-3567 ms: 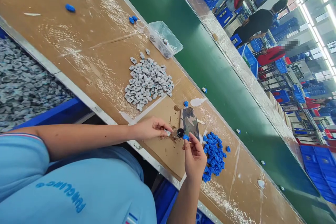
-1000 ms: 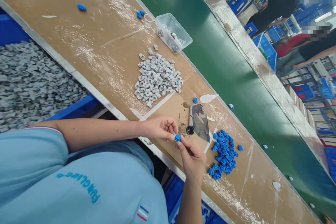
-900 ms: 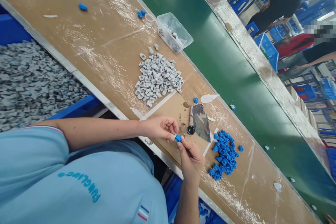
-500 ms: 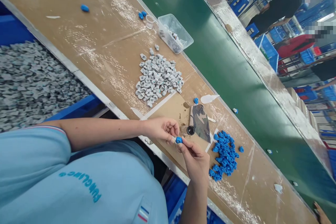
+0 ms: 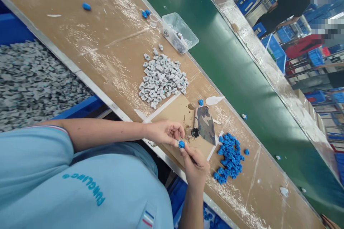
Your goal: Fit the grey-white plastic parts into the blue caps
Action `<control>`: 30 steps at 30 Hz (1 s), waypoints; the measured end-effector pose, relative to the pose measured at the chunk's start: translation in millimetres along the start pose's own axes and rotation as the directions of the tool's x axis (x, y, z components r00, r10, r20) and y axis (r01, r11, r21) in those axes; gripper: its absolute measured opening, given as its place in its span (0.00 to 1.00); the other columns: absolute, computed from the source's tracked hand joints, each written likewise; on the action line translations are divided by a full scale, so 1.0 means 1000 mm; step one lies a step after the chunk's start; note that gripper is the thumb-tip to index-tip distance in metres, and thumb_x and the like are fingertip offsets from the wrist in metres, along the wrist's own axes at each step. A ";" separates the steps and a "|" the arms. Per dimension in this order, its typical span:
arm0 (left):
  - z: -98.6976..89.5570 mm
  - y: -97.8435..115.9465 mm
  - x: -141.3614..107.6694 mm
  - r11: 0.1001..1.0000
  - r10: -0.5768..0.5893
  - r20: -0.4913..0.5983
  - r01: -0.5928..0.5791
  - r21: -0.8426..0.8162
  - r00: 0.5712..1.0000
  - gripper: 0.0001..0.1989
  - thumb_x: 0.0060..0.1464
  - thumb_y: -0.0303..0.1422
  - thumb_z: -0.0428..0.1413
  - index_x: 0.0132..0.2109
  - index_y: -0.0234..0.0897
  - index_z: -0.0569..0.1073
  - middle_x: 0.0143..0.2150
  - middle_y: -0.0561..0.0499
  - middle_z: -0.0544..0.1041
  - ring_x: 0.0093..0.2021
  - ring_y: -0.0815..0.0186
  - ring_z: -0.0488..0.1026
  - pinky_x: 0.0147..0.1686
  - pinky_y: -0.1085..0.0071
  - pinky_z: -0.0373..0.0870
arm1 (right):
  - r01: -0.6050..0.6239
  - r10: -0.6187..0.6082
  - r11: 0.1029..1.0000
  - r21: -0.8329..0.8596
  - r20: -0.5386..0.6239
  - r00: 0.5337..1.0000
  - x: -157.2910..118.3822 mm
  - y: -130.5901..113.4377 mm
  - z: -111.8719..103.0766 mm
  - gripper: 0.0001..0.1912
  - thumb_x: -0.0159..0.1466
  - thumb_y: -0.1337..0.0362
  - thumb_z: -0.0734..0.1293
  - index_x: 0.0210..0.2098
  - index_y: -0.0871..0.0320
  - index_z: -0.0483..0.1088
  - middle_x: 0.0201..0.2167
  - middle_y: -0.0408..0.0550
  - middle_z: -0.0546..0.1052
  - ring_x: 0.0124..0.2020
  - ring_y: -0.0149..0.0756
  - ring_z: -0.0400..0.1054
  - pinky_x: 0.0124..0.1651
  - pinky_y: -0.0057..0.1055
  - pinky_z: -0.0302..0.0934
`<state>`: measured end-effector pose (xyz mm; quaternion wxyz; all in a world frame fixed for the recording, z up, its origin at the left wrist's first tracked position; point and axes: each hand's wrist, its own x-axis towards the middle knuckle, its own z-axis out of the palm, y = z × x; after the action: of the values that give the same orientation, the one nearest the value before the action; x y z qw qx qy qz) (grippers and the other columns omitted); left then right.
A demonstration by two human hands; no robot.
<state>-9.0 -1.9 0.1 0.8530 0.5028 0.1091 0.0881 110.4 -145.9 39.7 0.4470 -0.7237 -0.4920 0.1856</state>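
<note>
A small blue plastic part [image 5: 181, 144] is held between my two hands over the front of the work board. My left hand [image 5: 165, 132] pinches it from the left with thumb and fingertips; a pale bit shows at that thumb, too small to make out. From the right, the thumb and forefinger of my right hand [image 5: 196, 168] grip the same part. Just beyond my fingers stands a small clear cup with a black top or dark contents [image 5: 195, 132], beside a camouflage-patterned cloth [image 5: 205, 123].
A heap of grey plastic parts [image 5: 162, 78] lies left of the board, a heap of blue parts [image 5: 231, 159] to its right. Behind are a clear plastic tub [image 5: 180, 34] and a green conveyor belt [image 5: 215, 53]. A blue crate [image 5: 77, 107] full of grey parts stands at left.
My right hand has shifted slightly left and down, with the blue part moving a little the same way. Small pieces on the green belt have moved slightly to the right and down.
</note>
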 end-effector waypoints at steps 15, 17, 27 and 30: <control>-0.004 0.010 0.000 0.926 -0.104 0.066 0.072 0.370 0.992 0.16 0.54 0.43 0.55 0.32 0.32 0.74 0.21 0.55 0.70 0.21 0.75 0.66 0.23 0.81 0.64 | -0.211 0.225 0.957 0.201 -0.046 0.973 -0.001 0.009 0.009 0.10 0.56 0.60 0.70 0.37 0.56 0.78 0.26 0.46 0.78 0.26 0.33 0.72 0.32 0.34 0.72; -0.004 0.012 0.000 0.911 -0.105 0.090 0.060 0.407 0.990 0.16 0.55 0.43 0.54 0.33 0.32 0.75 0.20 0.55 0.70 0.21 0.74 0.66 0.23 0.81 0.63 | -0.166 0.174 0.971 0.170 -0.033 0.984 0.000 0.006 0.008 0.08 0.56 0.61 0.69 0.35 0.55 0.78 0.24 0.44 0.77 0.26 0.33 0.72 0.32 0.32 0.70; -0.006 0.008 -0.001 0.921 -0.104 0.136 0.043 0.387 0.985 0.16 0.54 0.43 0.54 0.32 0.32 0.75 0.20 0.54 0.68 0.20 0.73 0.65 0.19 0.81 0.61 | -0.111 0.104 0.986 0.127 0.062 0.993 0.006 0.002 -0.001 0.08 0.56 0.67 0.69 0.35 0.52 0.78 0.21 0.42 0.75 0.24 0.30 0.70 0.27 0.27 0.66; -0.005 0.007 0.000 0.925 -0.111 0.110 0.062 0.375 0.988 0.17 0.54 0.44 0.54 0.32 0.32 0.75 0.21 0.54 0.69 0.21 0.73 0.66 0.21 0.80 0.63 | -0.073 0.070 0.992 0.101 0.030 0.997 0.007 0.002 0.001 0.08 0.57 0.66 0.68 0.35 0.53 0.78 0.21 0.42 0.75 0.24 0.30 0.70 0.27 0.28 0.66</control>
<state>-11.0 5.7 4.1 0.7511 0.6539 0.0902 -0.0047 113.7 -139.7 38.9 0.4698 -0.7146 -0.4616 0.2358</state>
